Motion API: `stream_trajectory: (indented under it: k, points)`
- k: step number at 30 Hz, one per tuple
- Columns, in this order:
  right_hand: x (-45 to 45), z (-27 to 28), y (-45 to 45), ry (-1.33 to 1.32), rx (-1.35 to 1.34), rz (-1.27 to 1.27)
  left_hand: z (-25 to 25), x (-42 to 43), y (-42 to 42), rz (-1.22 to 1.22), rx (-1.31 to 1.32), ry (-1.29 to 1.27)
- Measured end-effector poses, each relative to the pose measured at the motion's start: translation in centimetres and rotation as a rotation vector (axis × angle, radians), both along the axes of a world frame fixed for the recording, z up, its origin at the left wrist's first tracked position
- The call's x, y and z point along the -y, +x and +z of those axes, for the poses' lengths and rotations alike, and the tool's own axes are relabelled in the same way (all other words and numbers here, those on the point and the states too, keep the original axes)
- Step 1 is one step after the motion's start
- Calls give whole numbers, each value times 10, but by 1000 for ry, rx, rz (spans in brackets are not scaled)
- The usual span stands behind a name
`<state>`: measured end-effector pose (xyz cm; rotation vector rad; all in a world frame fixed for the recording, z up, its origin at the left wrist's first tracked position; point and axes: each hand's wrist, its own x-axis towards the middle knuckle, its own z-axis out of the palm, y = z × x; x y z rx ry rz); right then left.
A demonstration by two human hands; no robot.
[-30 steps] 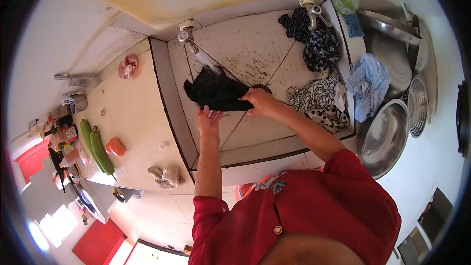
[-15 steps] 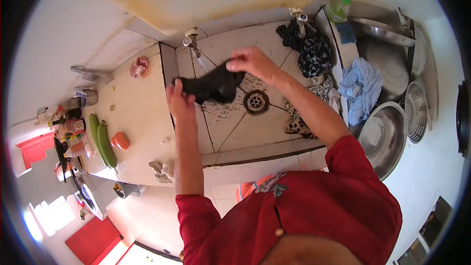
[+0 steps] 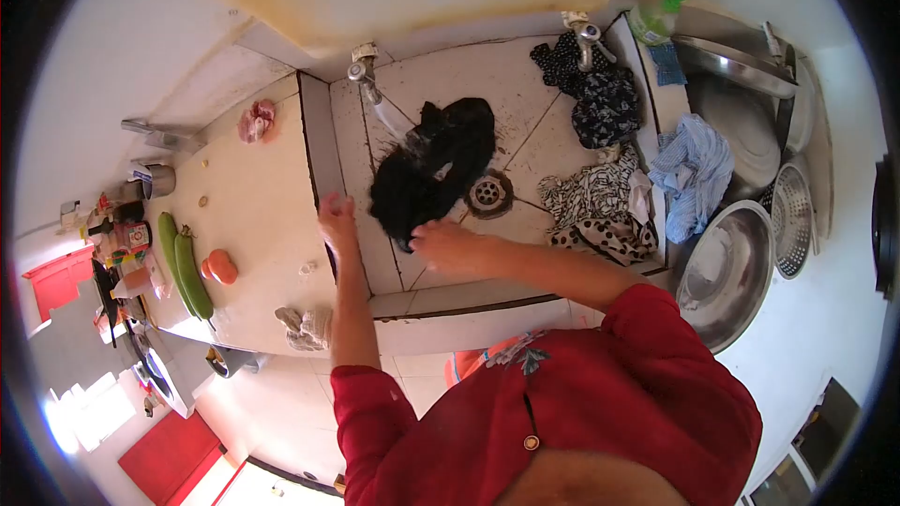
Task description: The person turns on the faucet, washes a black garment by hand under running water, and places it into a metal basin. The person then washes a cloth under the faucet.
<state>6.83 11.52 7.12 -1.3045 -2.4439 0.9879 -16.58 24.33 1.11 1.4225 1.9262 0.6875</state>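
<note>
A wet black cloth (image 3: 473,136) lies bunched in a loop on the white tiled sink floor (image 3: 516,98), under water running from the left tap (image 3: 364,75). The fingers of my right hand (image 3: 455,248) are closed on its near end. Off the cloth, my left hand (image 3: 337,223) is beside the sink's left wall, its fingers apart and nothing in them. To the right of the cloth is the round drain (image 3: 489,195).
Dark patterned cloths (image 3: 605,108) lie under the right tap (image 3: 586,33), with black-and-white printed cloths (image 3: 591,192) nearer me. A blue striped cloth (image 3: 694,169) and steel basin (image 3: 727,267) are right. Green gourds (image 3: 183,267) and tomatoes (image 3: 220,267) lie left.
The black cloth, earlier stretched between both hands, now lies spread on the sink floor under the tap. My left hand has let go and moved nearer; my right hand has come down toward me.
</note>
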Motion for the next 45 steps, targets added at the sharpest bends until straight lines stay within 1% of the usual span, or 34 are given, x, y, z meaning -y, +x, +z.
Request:
stream_trajectory:
  k: [1,3,4,5,7,9,10,11,13,15,16,18,19,21,22,24,26,28,29,31,32,34,35,36,37,39,40,42,43,44,45]
  points:
    - [-2,-29,6,-134,-1,-6,-10,19,5,-25,-60,80]
    - [-10,-71,32,-238,23,-137,-34,50,15,-51,131,74]
    - [-16,-79,51,-212,-21,-255,-41,66,25,-77,216,72]
    - [-27,-84,70,-181,-61,-373,-42,79,36,-95,178,-8]
    - [-66,-84,103,-234,5,-515,-37,92,59,-140,109,-156]
    - [-97,-75,127,-149,51,-600,-52,103,67,-180,-105,-100]
    - [-105,-89,136,-83,154,-579,-58,106,68,-200,-214,-74]
    - [-110,-105,141,-19,253,-557,-63,109,68,-178,-259,-1]
    - [-110,-110,139,62,394,-523,-67,110,66,-132,-353,148]
    - [-102,-115,132,92,475,-504,-63,104,53,-141,-367,22]
    - [-100,-123,132,98,444,-505,-59,103,47,-145,-374,-44]
    - [-94,-136,136,112,381,-511,-43,102,44,-284,-430,-109]
    - [-92,-139,139,39,322,-546,-38,99,44,-358,-456,-135]
    - [-88,-139,141,-105,205,-616,-43,98,40,-354,-416,-188]
    - [-88,-122,139,-261,21,-720,-47,99,37,-350,-396,-213]
    - [-82,-81,137,-571,-355,-907,-69,105,28,-245,-326,-176]
    - [-70,-59,150,-537,-437,-954,-72,108,22,-182,-297,-117]
    - [-56,-37,163,-493,-472,-1042,-54,111,17,-167,-315,-47]
    - [-51,-47,179,-388,-330,-960,-40,106,13,-204,-301,-58]
    - [-49,-78,209,-177,-55,-796,11,82,1,-287,-276,-76]
    - [-58,-59,215,-272,-65,-891,33,64,-8,-245,-195,6]
    - [-88,15,210,-316,-163,-1024,89,23,-19,-184,-16,114]
    - [-101,29,215,-212,-252,-1003,123,1,-17,-175,81,147]
    - [-115,38,221,-281,-432,-1066,150,-15,-12,-207,82,249]
    - [-124,62,217,-227,-524,-1078,173,-27,-6,-240,87,350]
    - [-131,102,207,-89,-845,-1103,208,-38,7,-173,262,367]
    - [-129,114,207,-62,-923,-1090,225,-37,16,-182,262,434]
    - [-121,129,206,-7,-1076,-1063,228,-29,18,-212,221,503]
    - [-112,125,207,14,-983,-1057,228,-24,18,-228,202,536]
    - [-99,115,209,32,-888,-1050,212,-17,17,-251,260,573]
    - [-86,102,211,47,-795,-1040,205,-4,18,-278,155,523]
